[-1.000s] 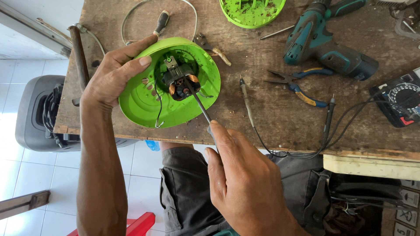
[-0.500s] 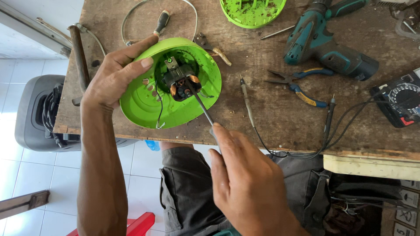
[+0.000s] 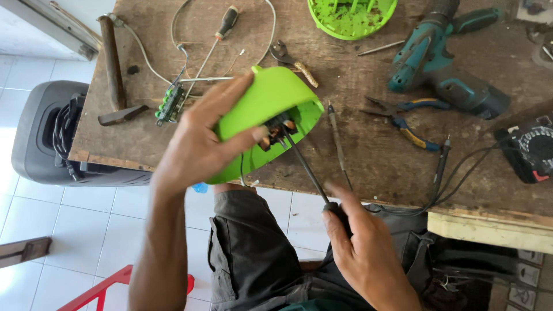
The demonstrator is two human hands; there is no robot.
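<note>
Hammer (image 3: 113, 69) lies at the bench's left edge, untouched. Left hand (image 3: 199, 144) grips the green plastic housing (image 3: 262, 106) and has tipped it up on edge; earlier it lay flat, open side up. Small motor (image 3: 277, 131) inside now faces sideways toward the tool. Screwdriver (image 3: 308, 170) shaft still reaches into the motor area, right hand (image 3: 363, 253) closed around its handle, pulled lower than before. Pliers (image 3: 403, 115) and cordless drill (image 3: 443, 63) sit further right, unmoved.

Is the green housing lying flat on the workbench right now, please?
No, the left hand holds the green housing tilted up off the workbench.
</note>
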